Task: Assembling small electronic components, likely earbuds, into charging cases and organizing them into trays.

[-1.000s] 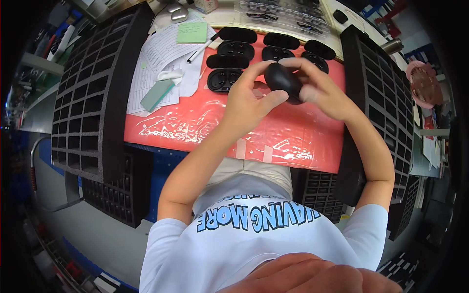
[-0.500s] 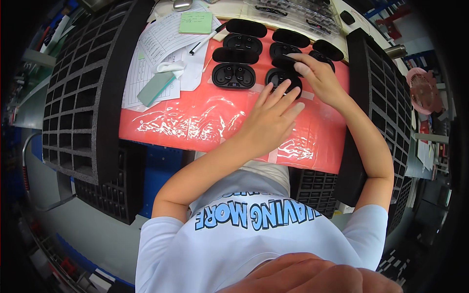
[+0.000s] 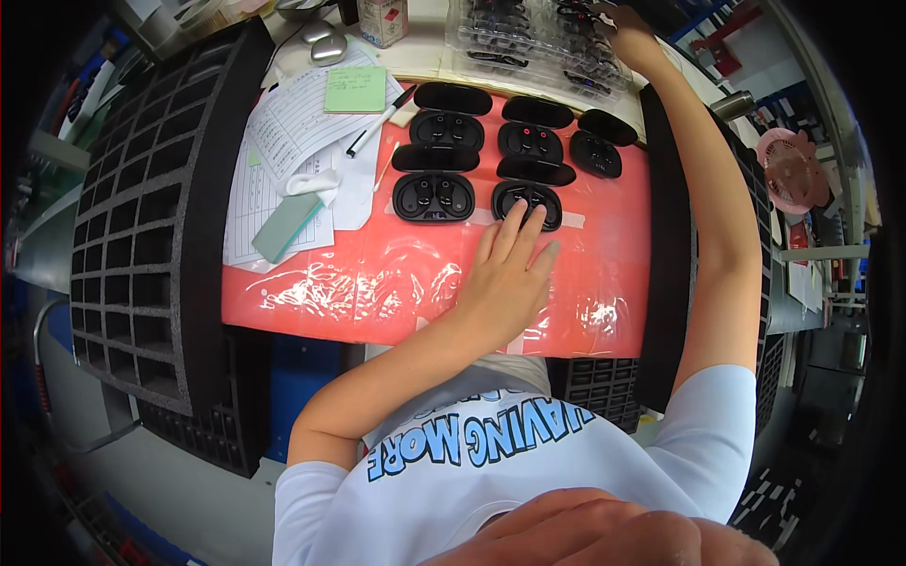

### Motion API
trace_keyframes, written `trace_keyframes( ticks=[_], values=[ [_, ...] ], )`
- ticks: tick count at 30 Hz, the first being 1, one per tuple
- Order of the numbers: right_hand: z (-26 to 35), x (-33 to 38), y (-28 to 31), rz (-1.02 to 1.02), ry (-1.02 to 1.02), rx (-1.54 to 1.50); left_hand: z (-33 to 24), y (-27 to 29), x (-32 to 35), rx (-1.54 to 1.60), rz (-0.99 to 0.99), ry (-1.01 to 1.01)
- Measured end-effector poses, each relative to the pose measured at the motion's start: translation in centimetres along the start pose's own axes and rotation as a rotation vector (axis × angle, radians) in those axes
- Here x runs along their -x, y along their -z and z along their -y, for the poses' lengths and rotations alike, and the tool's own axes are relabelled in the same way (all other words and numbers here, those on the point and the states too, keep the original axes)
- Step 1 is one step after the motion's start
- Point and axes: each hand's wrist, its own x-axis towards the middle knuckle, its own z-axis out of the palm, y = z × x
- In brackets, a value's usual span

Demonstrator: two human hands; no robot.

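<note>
My left hand [image 3: 505, 283] lies with its fingers stretched out, two fingertips on the lower rim of a black earbud charging case [image 3: 503, 196], whose lid [image 3: 536, 171] stands open. Far off at the upper right, my right hand [image 3: 634, 40] reaches into a clear plastic tray [image 3: 596, 91] of black earphones; its fingertips are hard to make out. Left of my left hand sits another open case [image 3: 432, 198] with earbuds in it. Behind these stand three more open cases: one at the left [image 3: 446, 132], one in the middle showing red spots [image 3: 530, 143], one at the right [image 3: 595, 156].
Black foam racks with compartments flank the table, one left [image 3: 132, 226], one right [image 3: 672, 283]. Papers [image 3: 283, 132], a green sticky pad [image 3: 355, 90], a pen [image 3: 370, 132] and a grey-green block [image 3: 287, 227] lie on the left. A pink-red mat [image 3: 377, 292] covers the tabletop.
My right hand has left the front right case and moved far up to the clear tray. My left hand stays at that case. The view has shifted, showing more of the table's far side.
</note>
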Motion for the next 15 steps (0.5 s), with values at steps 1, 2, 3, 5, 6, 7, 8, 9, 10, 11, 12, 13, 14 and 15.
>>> trace_keyframes(
  ticks=[1, 2, 3, 5, 6, 7, 8, 9, 10, 11, 12, 13, 14, 15],
  values=[
    [-3.0, -0.8, 0.8, -0.001, -0.001, 0.001, 0.1, 0.0, -0.1, 0.001, 0.001, -0.001],
    [-5.9, -1.9, 1.6, 0.037, -0.194, 0.484, 0.2, -0.1, -0.2, 0.038, -0.028, 0.011],
    [-7.2, -2.8, 1.7, 0.079, -0.381, 0.961, 0.4, 0.0, -0.3, 0.07, -0.06, 0.031],
    [-8.8, -2.9, 2.6, 0.074, -0.376, 0.929, 0.7, 0.3, -0.5, 0.094, -0.085, 0.04],
    [-9.3, -2.9, 3.0, 0.068, -0.374, 0.9, 0.8, 0.4, -0.5, 0.12, -0.109, 0.046],
    [-9.6, -3.0, 3.7, 0.11, -0.357, 0.914, 0.8, 0.5, -0.7, 0.122, -0.11, 0.046],
    [-9.1, -3.6, 2.6, 0.118, -0.347, 0.899, 1.1, 0.6, -0.6, 0.132, -0.125, 0.055],
    [-7.1, -4.3, 1.3, 0.059, -0.415, 0.806, 1.3, 0.8, -0.4, 0.14, -0.142, 0.065],
    [-5.4, -4.4, 1.2, -0.006, -0.495, 0.73, 1.3, 0.8, -0.5, 0.14, -0.141, 0.065],
    [-4.8, -4.8, 1.6, -0.046, -0.646, 0.711, 1.3, 0.7, -0.4, 0.173, -0.149, 0.058],
    [-4.2, -4.6, 1.7, -0.048, -0.649, 0.712, 1.2, 0.7, -0.4, 0.206, -0.157, 0.05],
    [-3.4, -4.1, 2.0, -0.202, -0.694, 0.497, 1.2, 0.7, -0.4, 0.208, -0.154, 0.047],
    [-0.5, -4.0, 0.9, -0.347, -0.73, 0.275, 1.4, 0.8, -0.3, 0.233, -0.182, 0.041],
    [8.5, -5.6, -4.1, -0.339, -0.995, 0.256, 1.7, 1.0, 0.0, 0.251, -0.215, 0.047]
  ],
)
